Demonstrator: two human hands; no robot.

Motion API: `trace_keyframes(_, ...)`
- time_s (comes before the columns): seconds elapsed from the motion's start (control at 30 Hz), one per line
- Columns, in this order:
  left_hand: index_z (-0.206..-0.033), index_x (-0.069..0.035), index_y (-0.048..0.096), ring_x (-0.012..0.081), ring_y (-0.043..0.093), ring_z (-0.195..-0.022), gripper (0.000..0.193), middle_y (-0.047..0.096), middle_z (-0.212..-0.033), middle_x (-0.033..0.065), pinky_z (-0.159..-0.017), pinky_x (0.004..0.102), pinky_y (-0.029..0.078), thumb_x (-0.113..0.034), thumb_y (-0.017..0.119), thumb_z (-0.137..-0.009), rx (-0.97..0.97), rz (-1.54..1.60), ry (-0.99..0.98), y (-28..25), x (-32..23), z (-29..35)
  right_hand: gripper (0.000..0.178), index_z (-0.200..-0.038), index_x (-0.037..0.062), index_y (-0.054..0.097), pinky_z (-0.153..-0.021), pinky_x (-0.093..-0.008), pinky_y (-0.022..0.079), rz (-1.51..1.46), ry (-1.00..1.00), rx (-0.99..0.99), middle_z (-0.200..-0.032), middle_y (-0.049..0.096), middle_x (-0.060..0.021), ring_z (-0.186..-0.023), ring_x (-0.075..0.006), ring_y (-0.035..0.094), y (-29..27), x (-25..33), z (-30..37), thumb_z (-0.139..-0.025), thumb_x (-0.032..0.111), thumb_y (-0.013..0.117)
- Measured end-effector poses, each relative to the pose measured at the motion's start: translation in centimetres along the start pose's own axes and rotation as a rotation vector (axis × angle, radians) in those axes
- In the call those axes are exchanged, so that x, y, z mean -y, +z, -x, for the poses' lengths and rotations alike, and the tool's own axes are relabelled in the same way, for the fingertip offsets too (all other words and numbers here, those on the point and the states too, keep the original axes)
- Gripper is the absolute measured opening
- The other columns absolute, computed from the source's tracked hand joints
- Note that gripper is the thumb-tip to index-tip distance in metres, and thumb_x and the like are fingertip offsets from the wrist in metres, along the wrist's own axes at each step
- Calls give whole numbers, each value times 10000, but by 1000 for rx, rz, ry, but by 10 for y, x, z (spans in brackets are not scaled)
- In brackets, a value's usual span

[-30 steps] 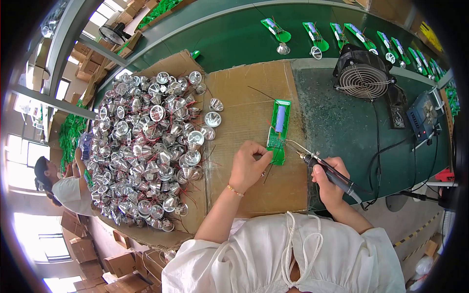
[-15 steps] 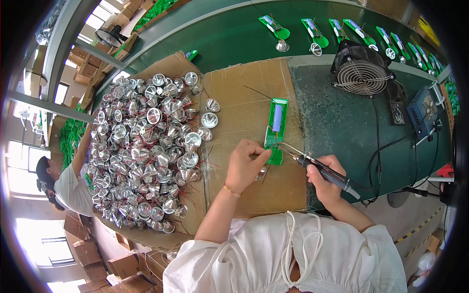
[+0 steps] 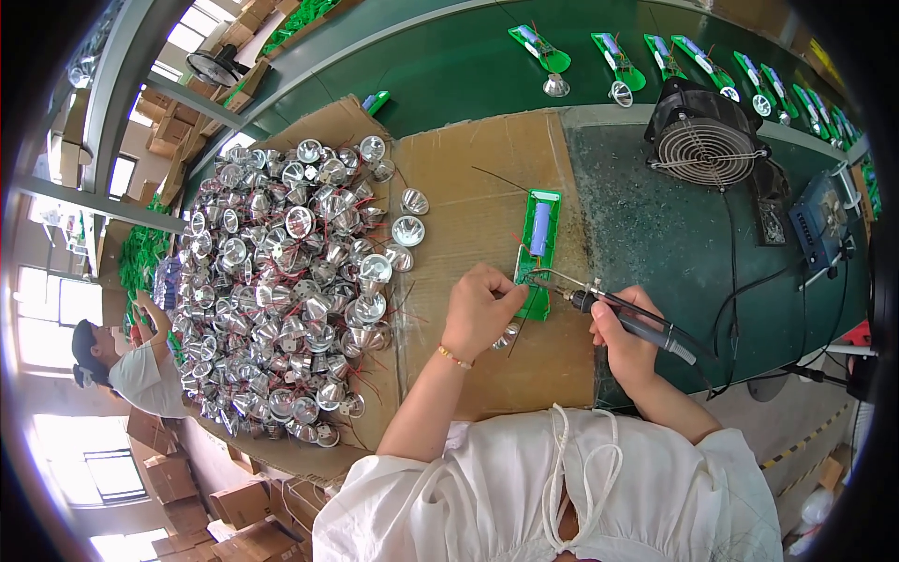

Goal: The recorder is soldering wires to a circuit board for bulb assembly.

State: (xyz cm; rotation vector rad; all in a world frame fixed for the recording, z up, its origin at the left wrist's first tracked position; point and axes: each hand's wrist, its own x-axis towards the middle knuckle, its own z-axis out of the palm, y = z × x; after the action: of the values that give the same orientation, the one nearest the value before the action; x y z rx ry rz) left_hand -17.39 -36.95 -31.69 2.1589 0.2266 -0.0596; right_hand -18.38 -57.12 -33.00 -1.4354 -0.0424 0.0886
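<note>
Brown cardboard (image 3: pixel 468 225) lies flat on part of a dark green table (image 3: pixel 674 281). On its right, the right hand (image 3: pixel 629 342) is wrapped around a soldering iron (image 3: pixel 646 330) with a thin bent metal tube on it. The iron's tip points left, at the low end of a green case (image 3: pixel 548 258). That case lies on the cardboard, in front of the person, with a purple battery (image 3: pixel 540 230) in its upper half. The left hand (image 3: pixel 482 309) is just beside the case's low end, its fingers bunched; I cannot tell what they pinch. Near its thumb sits a small shiny cup (image 3: pixel 507 335). Farther left is a big heap of silver cups (image 3: pixel 290 281) with red wires. To the right are a black fan (image 3: pixel 707 155) and a blue box (image 3: pixel 817 225). More green cases (image 3: pixel 619 66) line up at the back. Far left, another person (image 3: pixel 145 370) wears a light top.
</note>
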Motion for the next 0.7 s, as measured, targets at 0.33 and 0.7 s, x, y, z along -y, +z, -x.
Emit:
trace_keyframes(0.33, -652, 20, 623, 206, 548, -641, 200, 561, -740, 110, -592, 311, 435, -163, 676, -714, 15, 6, -40, -3, -2, -1, 162, -836, -13, 510, -494, -220, 467, 25, -130, -43, -675, 587, -74, -557, -89, 559, -11, -1, 8, -818, 103, 622)
trace_keyframes(0.7, -748, -41, 673, 170, 594, -494, 180, 615, -594, 104, -489, 305, 451, -219, 644, -736, -20, -111, 134, -19, -4, 5, 165, -848, -7, 496, -494, -211, 439, 23, -152, -173, -665, 571, -69, -541, -81, 527, -37, -5, 0, -810, 95, 620)
